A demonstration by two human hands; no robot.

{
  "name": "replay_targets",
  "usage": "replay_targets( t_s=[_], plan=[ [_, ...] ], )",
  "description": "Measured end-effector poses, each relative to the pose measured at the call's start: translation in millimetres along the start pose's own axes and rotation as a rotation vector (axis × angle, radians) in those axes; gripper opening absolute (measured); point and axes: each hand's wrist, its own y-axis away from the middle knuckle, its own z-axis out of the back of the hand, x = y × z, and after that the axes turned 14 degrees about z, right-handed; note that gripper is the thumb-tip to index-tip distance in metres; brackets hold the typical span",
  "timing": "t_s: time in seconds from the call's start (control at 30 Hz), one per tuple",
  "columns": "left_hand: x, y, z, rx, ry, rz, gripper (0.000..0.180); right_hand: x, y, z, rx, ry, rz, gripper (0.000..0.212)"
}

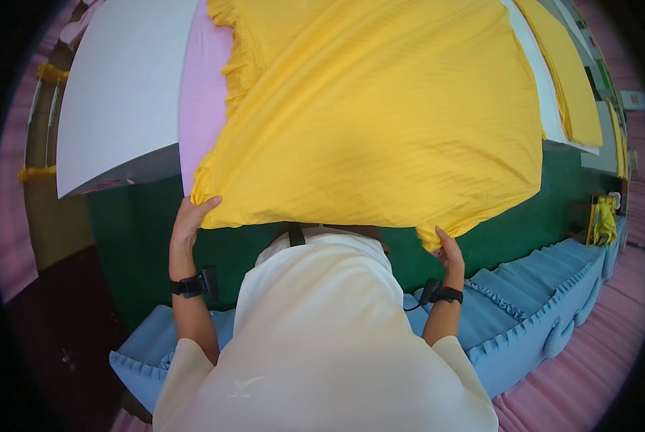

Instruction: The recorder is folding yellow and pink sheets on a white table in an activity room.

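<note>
A large yellow cloth (387, 129) with a ruffled left edge is spread over a white table and hangs past its near side. My left hand (191, 216) grips the cloth's near left corner, thumb on top. Farther right, my right hand (446, 248) pinches a bunched part of the near edge, its fingers partly hidden by the fabric. Between the hands the edge hangs close to my waist. Creases run diagonally across the upper left of the cloth. A pink cloth (204, 93) shows from beneath its left side.
The white tabletop (132, 79) extends to the left. Another folded yellow cloth (564, 79) lies on the right. Behind me stands a sofa with a blue ruffled cover (531, 288). A yellow-green cloth (603, 225) hangs at the right. The floor (142, 252) is green.
</note>
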Motion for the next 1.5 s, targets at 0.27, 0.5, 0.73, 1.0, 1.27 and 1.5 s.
replay_targets(
  t_s=[0.27, 0.5, 0.73, 1.0, 1.27, 1.5],
  plan=[
    [42.1, -35.6, 38.0, -0.583, -0.523, -0.215, 0.031, 15.3, -16.1, -6.1, -0.457, 0.249, 0.072, 0.087],
    [52.4, -38.4, 28.0, -0.514, -0.231, -0.117, 0.030, 37.4, -11.2, -97.7, 0.250, -0.295, 0.117, 0.049],
    [60.5, -15.2, -1.6, -0.160, -0.048, -0.013, 0.028, 76.4, -30.2, -83.4, 0.086, -0.421, 0.346, 0.033],
    [66.6, -23.7, -126.6, 0.454, 0.000, 0.183, 0.047, 151.6, -55.7, -34.6, 0.008, -0.624, 0.675, 0.037],
    [61.9, -37.0, -257.9, 0.959, -0.481, 0.098, 0.048, 37.9, 2.8, -86.0, 0.156, -0.348, 0.057, 0.042],
    [15.3, -74.2, -268.6, 1.219, -1.135, -0.023, 0.026, 28.8, 9.5, -54.1, -0.128, -0.336, 0.263, 0.036]
  ],
)
